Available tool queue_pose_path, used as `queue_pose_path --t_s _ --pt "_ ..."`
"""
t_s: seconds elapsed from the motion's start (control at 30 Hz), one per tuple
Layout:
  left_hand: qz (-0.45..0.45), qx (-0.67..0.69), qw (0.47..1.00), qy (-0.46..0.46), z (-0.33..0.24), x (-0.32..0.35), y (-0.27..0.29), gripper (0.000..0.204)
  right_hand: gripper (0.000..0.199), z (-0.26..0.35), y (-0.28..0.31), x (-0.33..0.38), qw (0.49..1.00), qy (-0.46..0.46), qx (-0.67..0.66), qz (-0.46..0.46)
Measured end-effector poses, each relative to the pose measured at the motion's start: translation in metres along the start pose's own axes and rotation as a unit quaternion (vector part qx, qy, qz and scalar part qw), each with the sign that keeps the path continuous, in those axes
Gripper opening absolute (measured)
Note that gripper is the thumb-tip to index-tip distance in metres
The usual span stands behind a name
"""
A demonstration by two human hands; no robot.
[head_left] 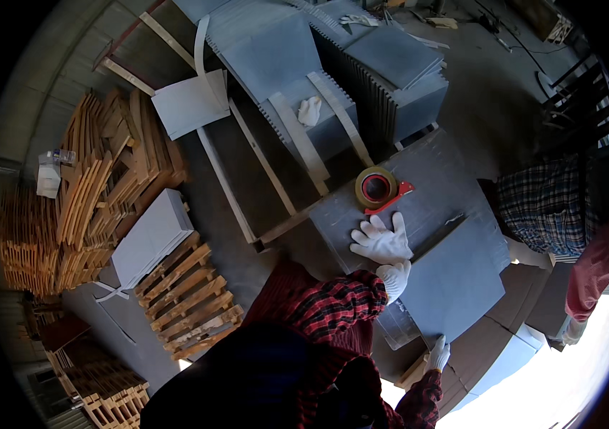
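A flat grey panel [454, 282] lies over a dark worktable [426, 171]. My left hand [394, 280], in a white knit glove, is closed on the panel's left edge. At the near corner my right hand [438, 354], gloved the same way, grips the panel's edge, its thumb side partly hidden. A loose white glove [383, 239] rests on the table just beyond my left hand. Farther out lies a roll of tape on a red dispenser [376, 189].
Stacks of grey panels [268, 57] stand ahead on a frame, another glove [309, 111] on top. Wooden pallets [190, 300] and white sheets [153, 239] lie left. At right is a person in a plaid garment [544, 204]; brown cardboard [487, 347] lies below the panel.
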State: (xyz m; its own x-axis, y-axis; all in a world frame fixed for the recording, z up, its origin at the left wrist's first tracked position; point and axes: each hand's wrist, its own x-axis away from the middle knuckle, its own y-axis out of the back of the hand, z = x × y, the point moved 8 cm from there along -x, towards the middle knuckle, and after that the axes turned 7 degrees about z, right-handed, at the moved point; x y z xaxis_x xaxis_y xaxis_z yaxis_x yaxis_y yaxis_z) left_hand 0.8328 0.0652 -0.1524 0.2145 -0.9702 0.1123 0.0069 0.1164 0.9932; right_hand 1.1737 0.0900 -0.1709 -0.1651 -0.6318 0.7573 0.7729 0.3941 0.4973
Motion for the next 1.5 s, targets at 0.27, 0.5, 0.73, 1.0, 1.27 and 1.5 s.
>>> queue_pose_path --t_s 0.27,0.5,0.73,1.0,1.27,1.5 --pt "0.311 0.459 0.816 -0.161 0.147 0.132 0.078 0.061 0.043 0.095 -0.069 0.142 0.905 0.268 0.219 -0.248" --pt "0.403 0.332 0.842 0.138 0.386 0.311 -0.013 0.059 0.034 0.188 -0.336 0.252 0.774 0.559 0.291 0.061" --pt "0.287 0.389 0.853 0.198 0.526 0.260 0.043 0.061 0.040 0.308 -0.478 0.274 0.738 0.609 0.278 0.086" --pt "0.043 0.240 0.950 0.194 0.663 0.096 0.173 0.058 0.036 0.395 -0.560 0.191 0.701 0.615 0.357 0.040" --pt "-0.005 -0.041 0.979 0.199 0.810 -0.073 0.172 0.096 0.050 0.476 -0.642 0.102 0.788 0.539 0.290 0.069" --pt "-0.073 -0.033 0.980 0.180 0.861 -0.129 0.141 0.096 0.055 0.539 -0.727 0.064 0.909 0.378 0.132 0.116"
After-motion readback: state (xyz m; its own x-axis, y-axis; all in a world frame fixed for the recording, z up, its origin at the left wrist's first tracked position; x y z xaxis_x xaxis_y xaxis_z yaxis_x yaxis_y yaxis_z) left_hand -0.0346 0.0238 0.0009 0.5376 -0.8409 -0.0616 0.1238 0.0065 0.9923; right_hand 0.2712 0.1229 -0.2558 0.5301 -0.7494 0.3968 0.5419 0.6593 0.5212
